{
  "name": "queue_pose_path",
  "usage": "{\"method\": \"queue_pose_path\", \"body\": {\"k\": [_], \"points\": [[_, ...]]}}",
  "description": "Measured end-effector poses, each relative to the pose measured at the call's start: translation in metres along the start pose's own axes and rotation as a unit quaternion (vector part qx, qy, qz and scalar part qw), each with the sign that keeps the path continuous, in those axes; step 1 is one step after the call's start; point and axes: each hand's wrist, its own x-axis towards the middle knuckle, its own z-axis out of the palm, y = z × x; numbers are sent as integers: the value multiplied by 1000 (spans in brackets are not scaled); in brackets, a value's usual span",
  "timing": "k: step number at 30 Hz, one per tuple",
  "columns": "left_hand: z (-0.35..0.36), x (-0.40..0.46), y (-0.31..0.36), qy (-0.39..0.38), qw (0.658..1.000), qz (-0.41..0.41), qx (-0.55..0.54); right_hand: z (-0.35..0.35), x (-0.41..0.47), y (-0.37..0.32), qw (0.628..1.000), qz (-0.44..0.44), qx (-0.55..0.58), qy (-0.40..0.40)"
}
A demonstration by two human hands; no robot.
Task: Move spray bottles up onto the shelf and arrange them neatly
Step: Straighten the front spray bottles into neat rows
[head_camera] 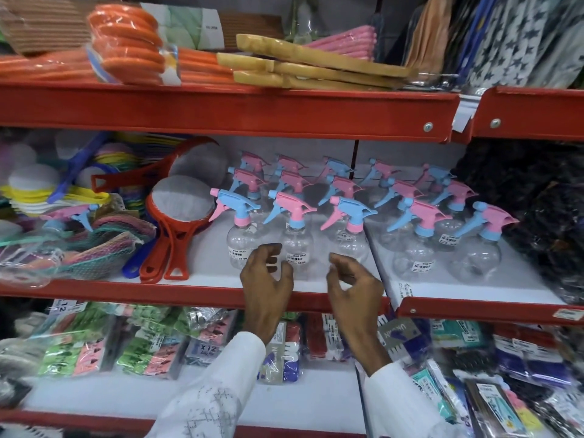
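Several clear spray bottles with pink and blue trigger heads stand in rows on the white middle shelf (pixel 218 273), which has a red front lip. In the front row are a blue-headed bottle (pixel 241 230), a pink-headed one (pixel 295 229) and another blue-headed one (pixel 350 232). Further right stand two more (pixel 417 248) (pixel 477 251). My left hand (pixel 267 289) hovers just in front of the front row with curled, spread fingers and holds nothing. My right hand (pixel 354 289) is beside it, fingers bent and apart, also empty.
Red-rimmed strainers (pixel 177 222) lie left of the bottles, beside a pile of colourful plastic goods with one loose spray bottle (pixel 68 216). Dark bagged items (pixel 537 216) crowd the right. Wooden boards (pixel 316 64) lie on the upper shelf. Packaged goods fill the lower shelf.
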Motion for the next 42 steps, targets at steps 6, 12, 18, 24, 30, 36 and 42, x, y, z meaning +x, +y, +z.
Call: {"method": "queue_pose_path", "body": {"k": [6, 12, 18, 24, 30, 36, 42], "points": [[42, -27, 38, -86, 995, 29, -39, -50, 34, 15, 996, 7, -30, 79], [76, -18, 51, -164, 985, -46, 15, -63, 57, 34, 989, 50, -99, -97], [80, -16, 51, -156, 988, -11, 9, -65, 62, 37, 980, 40, -94, -169], [84, -15, 48, -161, 987, 7, 21, -70, 64, 36, 980, 32, -91, -173], [84, -15, 46, -165, 986, 17, 34, -72, 62, 35, 979, 21, -89, -181], [84, -15, 47, -169, 985, 13, 33, -72, 63, 35, 980, 18, -99, -175], [85, -14, 45, -173, 984, 11, 40, -71, 63, 37, 979, 27, -96, -179]]}}
